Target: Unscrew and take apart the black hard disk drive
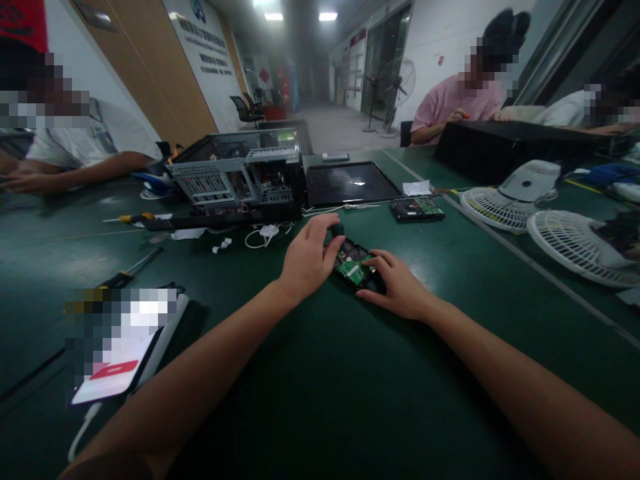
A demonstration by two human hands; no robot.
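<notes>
A black hard drive with a green circuit board (354, 271) lies tilted on the green table in front of me. My right hand (395, 283) grips its right end, fingers on the board and thumb along the near edge. At the drive's far left corner, my left hand (315, 250) is closed, with a small dark piece (337, 230) between its thumb and fingertips. What kind of piece this is, and whether it touches the drive, I cannot make out.
An opened computer case (235, 177) stands at the back left, beside a black panel (350, 183). Another hard drive (417, 209) lies back right. White fan parts (520, 193) are at right; a screwdriver (125, 273) and a lit phone (120, 353) at left. Co-workers sit on both sides.
</notes>
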